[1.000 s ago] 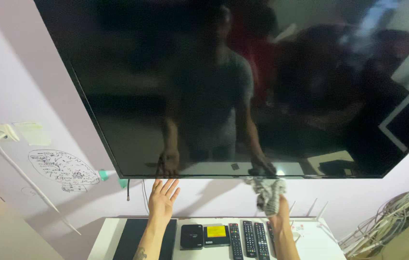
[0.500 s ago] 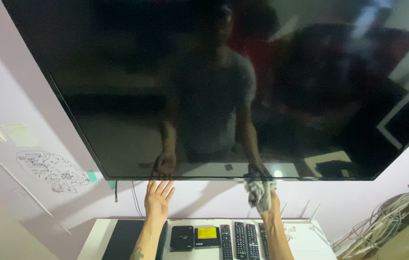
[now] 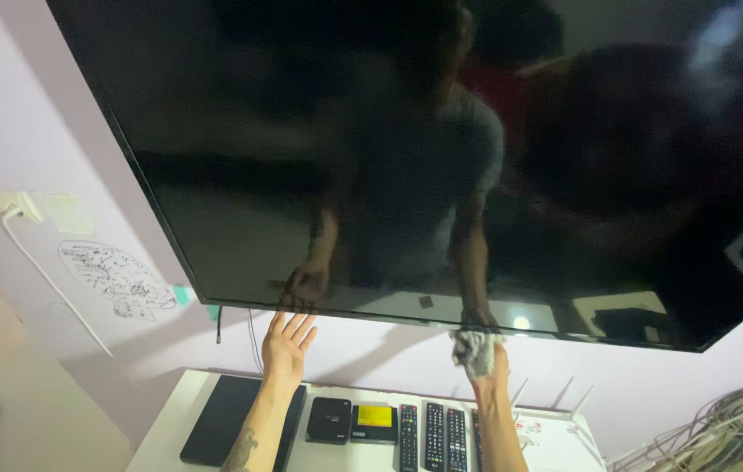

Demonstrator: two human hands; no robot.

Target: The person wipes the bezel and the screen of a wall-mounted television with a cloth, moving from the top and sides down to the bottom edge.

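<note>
A large black wall-mounted television (image 3: 441, 157) fills most of the view, its dark screen reflecting a person. My left hand (image 3: 288, 343) is open, palm toward the wall, its fingertips touching the television's bottom edge. My right hand (image 3: 487, 367) grips a crumpled grey-and-white cloth (image 3: 473, 346) and presses it against the television's lower edge, right of centre.
Below stands a white table (image 3: 170, 418) with a flat black device (image 3: 225, 418), two small boxes (image 3: 329, 419), and three remote controls (image 3: 433, 437). A white cable (image 3: 48, 280) and a scribbled drawing (image 3: 114, 275) mark the left wall. Tangled cables (image 3: 721, 419) lie at right.
The view has tilted and shifted. My right hand has lifted the cloth up against the television's lower edge. My left hand stays open at the edge.
</note>
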